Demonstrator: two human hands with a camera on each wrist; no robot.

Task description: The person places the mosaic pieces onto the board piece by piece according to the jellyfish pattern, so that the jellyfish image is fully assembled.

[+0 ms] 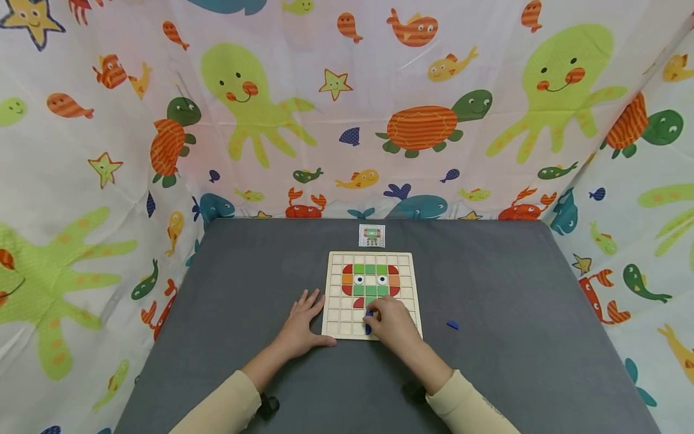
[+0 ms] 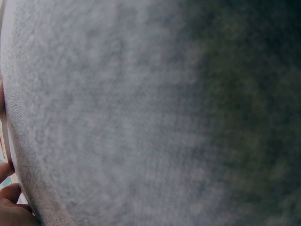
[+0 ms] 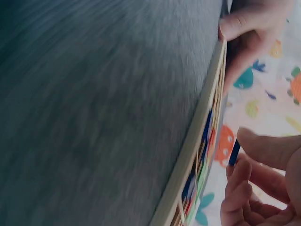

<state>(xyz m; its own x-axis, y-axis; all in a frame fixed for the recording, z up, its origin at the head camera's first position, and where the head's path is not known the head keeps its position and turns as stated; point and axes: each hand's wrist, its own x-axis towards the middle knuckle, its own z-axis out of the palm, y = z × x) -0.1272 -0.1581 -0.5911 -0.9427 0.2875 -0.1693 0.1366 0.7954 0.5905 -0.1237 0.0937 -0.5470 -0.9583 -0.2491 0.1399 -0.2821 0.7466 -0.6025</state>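
A square wooden grid board [image 1: 338,316] lies on the table, bearing red, green, orange and eye-marked tiles in its upper part. My left hand [image 1: 300,326] lies against the board's left side, fingers spread and thumb at the lower left corner. Over the lower middle of the board, my right hand [image 1: 394,325] pinches a small flat blue piece [image 3: 234,152] between thumb and finger, just above the grid in the right wrist view. Blue also shows beside its fingertips in the head view. The left wrist view is mostly blurred grey cloth.
A small printed card [image 1: 372,235] with a coloured pattern lies behind the board. One loose blue piece [image 1: 452,325] rests on the grey table [image 1: 504,289] to the right. A curtain [image 1: 325,54] printed with sea animals hangs around the back and sides.
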